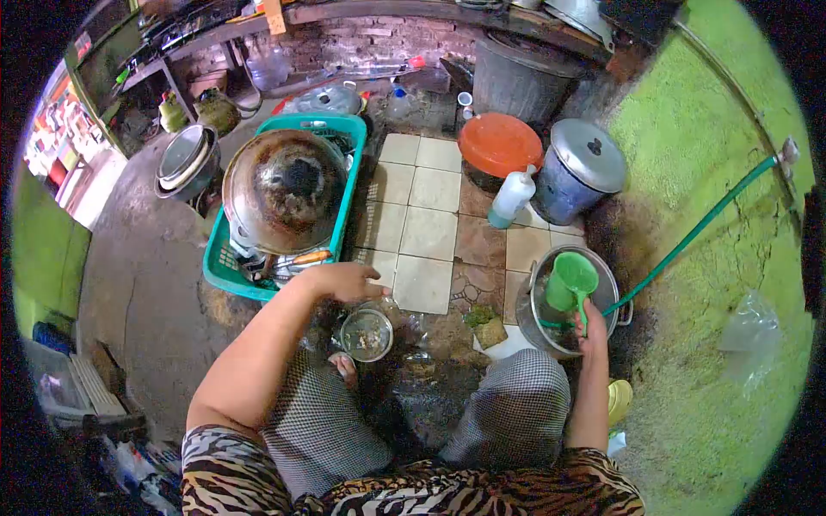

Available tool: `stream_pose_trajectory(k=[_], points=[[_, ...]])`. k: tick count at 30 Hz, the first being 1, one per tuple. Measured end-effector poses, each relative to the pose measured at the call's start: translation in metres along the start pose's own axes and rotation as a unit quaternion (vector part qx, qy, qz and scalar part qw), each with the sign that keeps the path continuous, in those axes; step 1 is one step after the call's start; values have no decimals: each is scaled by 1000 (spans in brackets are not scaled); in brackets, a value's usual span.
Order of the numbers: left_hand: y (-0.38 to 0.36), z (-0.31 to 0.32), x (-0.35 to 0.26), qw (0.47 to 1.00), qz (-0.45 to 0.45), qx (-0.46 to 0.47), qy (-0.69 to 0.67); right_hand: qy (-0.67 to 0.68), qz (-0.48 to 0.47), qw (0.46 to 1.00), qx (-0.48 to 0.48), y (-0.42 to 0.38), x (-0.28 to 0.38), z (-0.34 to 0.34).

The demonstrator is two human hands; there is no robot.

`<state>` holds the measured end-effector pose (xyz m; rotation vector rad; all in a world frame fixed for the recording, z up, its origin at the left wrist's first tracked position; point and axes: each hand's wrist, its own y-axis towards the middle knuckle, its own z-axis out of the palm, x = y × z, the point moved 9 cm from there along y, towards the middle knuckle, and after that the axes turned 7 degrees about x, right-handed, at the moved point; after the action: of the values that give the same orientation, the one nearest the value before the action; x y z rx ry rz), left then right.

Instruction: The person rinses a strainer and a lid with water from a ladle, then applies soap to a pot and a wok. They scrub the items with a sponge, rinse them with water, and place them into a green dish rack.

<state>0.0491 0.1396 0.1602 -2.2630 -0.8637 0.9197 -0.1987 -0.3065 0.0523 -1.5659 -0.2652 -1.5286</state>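
Observation:
My right hand [592,330] is closed round the handle of a green dipper [573,279], which is over the mouth of a large metal pot [527,311]. A green hose [680,245] runs from the wall tap into that pot. My left hand [346,282] hangs with its fingers partly spread and nothing in them, near the front end of a teal basket [357,185]. Just below it on the wet floor stands a small round bowl [367,335] with bits of something pale in it. A scrubbing sponge [490,331] lies between the bowl and the pot.
A large blackened lid [288,191] lies over utensils in the basket. Past the pot stand a white bottle [514,198], an orange-red lid [501,144] and a lidded metal pot [578,172]. Stacked pots [188,162] sit at left. The green wall [723,172] bounds the right side.

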Motion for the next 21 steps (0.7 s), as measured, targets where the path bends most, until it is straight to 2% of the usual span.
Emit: stream_pose_trajectory(k=[5, 8, 12, 13, 15, 16, 17, 19, 21], points=[[-12, -8, -16, 997, 62, -44, -26, -76, -33, 996, 26, -15, 84, 68], [-33, -15, -40, 986, 147, -69, -40, -68, -31, 996, 39, 6, 109, 114], [-63, -23, -51, 976, 190, -78, -67, -65, -26, 990, 119, 76, 136, 183], [-67, -24, -50, 967, 215, -109, -80, -59, -25, 989, 131, 97, 142, 202], [-77, -31, -53, 972, 206, -67, -91, -79, -26, 986, 145, 136, 153, 244], [-76, -31, -53, 957, 256, -113, -76, -100, -36, 982, 158, 153, 159, 267], [-73, -25, -48, 957, 255, -113, -79, -119, -47, 977, 172, 171, 165, 292], [-77, -34, -44, 913, 320, -168, -188, -141, -53, 976, 159, 210, 174, 331], [-77, -38, -42, 919, 316, -163, -174, -214, -88, 964, 130, 260, 184, 359]])
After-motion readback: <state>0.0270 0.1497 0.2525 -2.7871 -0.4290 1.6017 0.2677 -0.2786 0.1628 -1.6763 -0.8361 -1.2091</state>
